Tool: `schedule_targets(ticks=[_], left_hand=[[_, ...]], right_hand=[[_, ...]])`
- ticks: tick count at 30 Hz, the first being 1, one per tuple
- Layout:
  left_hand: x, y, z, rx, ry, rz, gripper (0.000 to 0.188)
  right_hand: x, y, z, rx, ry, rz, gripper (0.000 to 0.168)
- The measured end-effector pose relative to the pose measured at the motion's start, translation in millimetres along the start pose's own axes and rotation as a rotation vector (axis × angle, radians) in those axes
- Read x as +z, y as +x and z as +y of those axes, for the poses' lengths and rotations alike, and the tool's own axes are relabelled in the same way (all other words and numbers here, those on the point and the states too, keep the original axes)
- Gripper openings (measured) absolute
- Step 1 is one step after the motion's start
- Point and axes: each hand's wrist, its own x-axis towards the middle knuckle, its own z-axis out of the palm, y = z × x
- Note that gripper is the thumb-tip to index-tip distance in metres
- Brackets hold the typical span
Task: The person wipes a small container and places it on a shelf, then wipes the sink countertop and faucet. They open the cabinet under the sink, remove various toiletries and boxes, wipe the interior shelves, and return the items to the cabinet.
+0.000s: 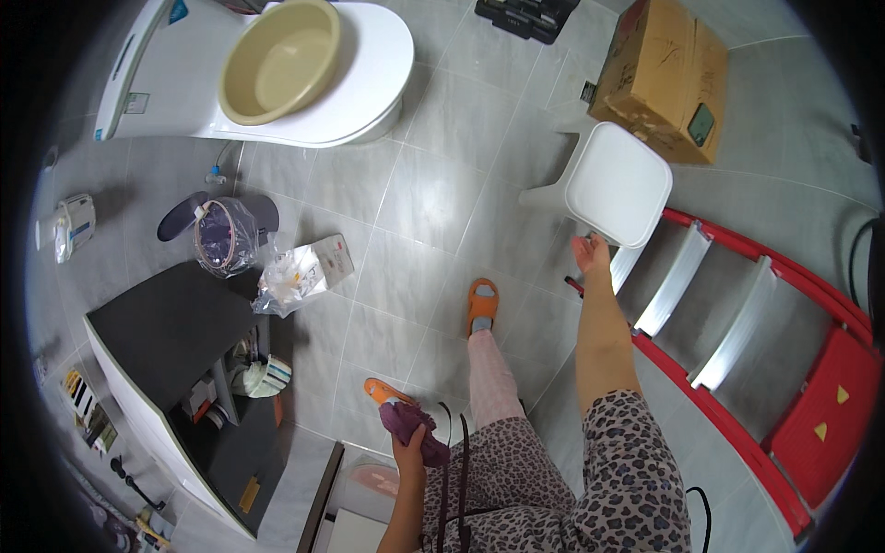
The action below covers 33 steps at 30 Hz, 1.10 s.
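Note:
My left hand (413, 446) is closed around a crumpled purple cloth (415, 428), low in the picture near my left leg. My right hand (592, 254) reaches out to the near edge of a white plastic stool (619, 185); its fingertips are at or just under the seat's edge, and whether they grip it I cannot tell. The stool is tilted, its legs pointing left, between a cardboard box and a red stepladder. A beige plastic basin (282, 66) rests on the closed lid of a white toilet (377, 69) at the upper left.
The red stepladder (743, 318) with metal treads leans along the right. A cardboard box (657, 83) with a phone on it stands behind the stool. At left are a lined trash bin (225, 235), a plastic bag (287, 280) on the tiles and a dark cabinet (180, 332). A black tool case (529, 17) lies at the top.

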Motion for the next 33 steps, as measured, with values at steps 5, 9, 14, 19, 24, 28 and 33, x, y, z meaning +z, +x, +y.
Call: schedule_targets(ticks=[5, 9, 14, 19, 24, 28, 33], left_hand=[[7.2, 3.2, -10.9, -0.067, 0.054, 0.086, 0.050], [8.9, -3.5, -17.7, -0.082, 0.058, 0.114, 0.048], [-7.7, -2.4, -37.8, -0.097, 0.126, 0.094, 0.048], [-11.3, -8.0, -32.6, -0.116, 0.037, 0.070, 0.048], [-58.6, -5.0, -36.0, -0.072, -0.054, 0.026, 0.049], [-120.7, -0.1, -23.8, -0.012, -0.101, 0.004, 0.047], [-245.5, 10.1, -52.7, 0.071, -0.046, 0.024, 0.044]], right_hand=[[-8.7, 50.2, -10.1, 0.006, 0.243, -0.114, 0.029], [1.8, 53.0, -16.6, 0.005, 0.222, -0.115, 0.020], [38.0, 15.3, -12.7, 0.041, 0.238, -0.203, 0.030], [94.8, -33.7, 10.9, 0.085, 0.312, -0.316, 0.044], [108.1, -73.6, 104.3, 0.123, 0.317, -0.464, 0.050], [91.3, -136.3, 216.7, 0.107, 0.277, -0.389, 0.046], [11.1, -203.1, 375.3, 0.210, 0.199, -0.356, 0.031]])
